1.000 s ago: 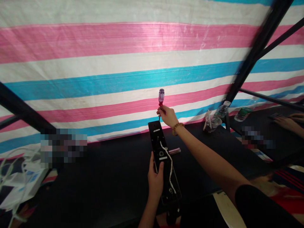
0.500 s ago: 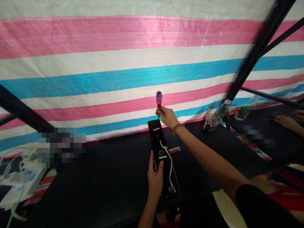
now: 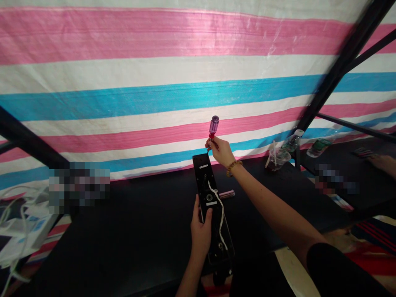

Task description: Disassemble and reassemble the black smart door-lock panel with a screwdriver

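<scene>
A screwdriver [image 3: 214,125] with a clear purple handle and red collar is pinched in the fingers of my right hand [image 3: 222,151]. Its handle points up and leans right; the tip is down at the far end of a long black device panel [image 3: 204,175], and I cannot tell whether it touches a screw. My left hand [image 3: 201,231] grips the panel's left side, thumb on top. Along the panel runs a white cable [image 3: 221,214], beside a round fitting and white labels. A pinkish slim object [image 3: 227,194] lies on the table just right of the panel.
The black table [image 3: 139,222] meets a striped tarp wall [image 3: 173,99]. A plastic cup [image 3: 277,159] and a clear bottle [image 3: 292,141] stand at the back right. White cables and a box [image 3: 24,239] are at the left. Another person's hand [image 3: 383,164] rests at the right table.
The screwdriver's handle has tilted to the right, with my right hand shifting slightly right. My left hand keeps its grip on the panel. The other person's hand has moved right.
</scene>
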`<state>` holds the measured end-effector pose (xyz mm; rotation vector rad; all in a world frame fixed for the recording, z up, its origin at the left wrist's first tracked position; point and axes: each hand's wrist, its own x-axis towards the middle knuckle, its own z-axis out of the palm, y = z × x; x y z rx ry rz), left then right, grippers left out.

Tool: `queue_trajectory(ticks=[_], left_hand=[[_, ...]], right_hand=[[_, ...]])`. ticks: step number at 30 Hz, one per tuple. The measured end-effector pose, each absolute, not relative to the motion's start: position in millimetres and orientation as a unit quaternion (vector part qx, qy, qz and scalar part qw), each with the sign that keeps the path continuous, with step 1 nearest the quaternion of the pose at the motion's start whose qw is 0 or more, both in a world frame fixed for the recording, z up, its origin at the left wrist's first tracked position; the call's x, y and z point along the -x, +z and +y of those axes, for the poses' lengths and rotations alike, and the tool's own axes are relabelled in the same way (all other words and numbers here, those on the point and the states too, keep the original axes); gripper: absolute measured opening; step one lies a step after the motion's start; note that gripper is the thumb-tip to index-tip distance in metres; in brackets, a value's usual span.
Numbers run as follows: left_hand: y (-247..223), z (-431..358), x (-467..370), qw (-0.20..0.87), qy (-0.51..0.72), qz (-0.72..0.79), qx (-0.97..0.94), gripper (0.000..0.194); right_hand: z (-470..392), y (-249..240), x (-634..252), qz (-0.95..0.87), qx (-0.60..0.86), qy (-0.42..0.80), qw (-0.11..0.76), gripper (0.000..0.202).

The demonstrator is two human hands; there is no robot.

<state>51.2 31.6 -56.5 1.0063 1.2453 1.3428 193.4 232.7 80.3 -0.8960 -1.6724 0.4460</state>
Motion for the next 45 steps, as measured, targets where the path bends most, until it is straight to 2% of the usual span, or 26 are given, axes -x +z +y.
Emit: queue_trajectory(ticks=[16,20,27,36,43,45], left_hand=[[-58,32,-51,0.499,0.564,0.507,-0.420,0.078],[-56,32,-52,0.501,0.566,0.504,-0.417,0.078],[-56,32,-51,0.497,0.565,0.508,-0.420,0.081],[-54,32,-52,0.500,0.563,0.508,-0.417,0.083],[-53,33,-52,0.500,0.557,0.516,-0.417,0.087],[-53,33,-52,0.498,0.557,0.516,-0.419,0.087]], right_hand=[[237,86,-189,-0.720,0.391,0.191,0.540,0.023],[242,90,-186,-0.700,0.393,0.206,0.559,0.026],[245,92,-188,-0.696,0.408,0.195,0.558,0.007],[248,93,-185,-0.671,0.420,0.189,0.581,0.017],[247,96,-182,-0.640,0.382,0.291,0.599,0.010],[245,96,-180,-0.653,0.385,0.278,0.590,0.009]])
